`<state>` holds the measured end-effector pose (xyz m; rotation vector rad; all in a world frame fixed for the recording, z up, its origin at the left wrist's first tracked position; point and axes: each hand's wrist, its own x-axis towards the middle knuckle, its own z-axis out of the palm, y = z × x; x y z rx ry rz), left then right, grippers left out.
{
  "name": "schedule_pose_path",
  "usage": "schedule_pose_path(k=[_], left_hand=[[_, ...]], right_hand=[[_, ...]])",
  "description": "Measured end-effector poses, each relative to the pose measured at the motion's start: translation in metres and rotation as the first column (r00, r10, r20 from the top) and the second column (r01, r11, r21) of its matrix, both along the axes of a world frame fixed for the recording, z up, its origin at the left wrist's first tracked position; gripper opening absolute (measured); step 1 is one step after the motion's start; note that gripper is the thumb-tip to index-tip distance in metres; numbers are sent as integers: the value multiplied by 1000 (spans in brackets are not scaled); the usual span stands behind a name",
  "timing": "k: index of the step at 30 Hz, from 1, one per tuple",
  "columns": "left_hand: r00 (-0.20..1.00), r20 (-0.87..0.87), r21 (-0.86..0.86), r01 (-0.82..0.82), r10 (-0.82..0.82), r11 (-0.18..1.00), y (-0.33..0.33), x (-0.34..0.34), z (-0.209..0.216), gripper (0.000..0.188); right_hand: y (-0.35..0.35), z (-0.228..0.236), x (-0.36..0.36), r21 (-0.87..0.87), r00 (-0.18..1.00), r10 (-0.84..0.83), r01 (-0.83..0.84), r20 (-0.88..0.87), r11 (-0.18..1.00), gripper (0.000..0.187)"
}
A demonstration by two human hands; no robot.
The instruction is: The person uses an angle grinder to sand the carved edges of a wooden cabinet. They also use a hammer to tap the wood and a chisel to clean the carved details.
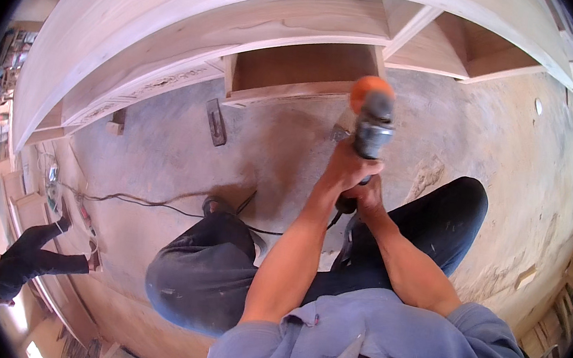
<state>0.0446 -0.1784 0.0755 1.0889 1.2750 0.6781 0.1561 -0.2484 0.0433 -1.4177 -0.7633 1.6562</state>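
Both of my hands are closed round a corded angle grinder (373, 138) with a grey metal head and a round orange disc (372, 94), slightly blurred. My left hand (351, 166) wraps the body just behind the head. Lower down, my right hand (368, 195) grips the rear part, which the fingers partly hide. The disc is at the lower edge of a pale wooden cabinet (301, 22), in front of the right end of an open compartment (304, 67). Whether it touches the wood I cannot tell.
On the concrete floor lie a flat, slotted wooden tool (216, 122) and a small wood block (117, 121). A black cord (139, 199) runs left past my foot. Another person (38, 252) is at the far left. Wood pieces (556, 319) are piled at the right.
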Motion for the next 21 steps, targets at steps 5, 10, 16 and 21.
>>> schedule_pose_path(k=[5,10,16,21], left_hand=[[966,-4,-62,257,-258,964,25,52,14,46],[932,-50,-99,353,-359,930,29,-10,71,43],[923,19,-158,-378,385,912,-21,-113,123,32],[795,-128,-22,-601,594,799,-35,-193,136,23]], right_hand=[[-4,2,26,-69,928,-338,331,-157,941,48],[-2,54,-10,6,958,-70,74,-278,997,42],[31,22,-76,174,676,374,-347,-636,922,52],[104,-14,-111,-222,716,-351,272,-604,936,36]])
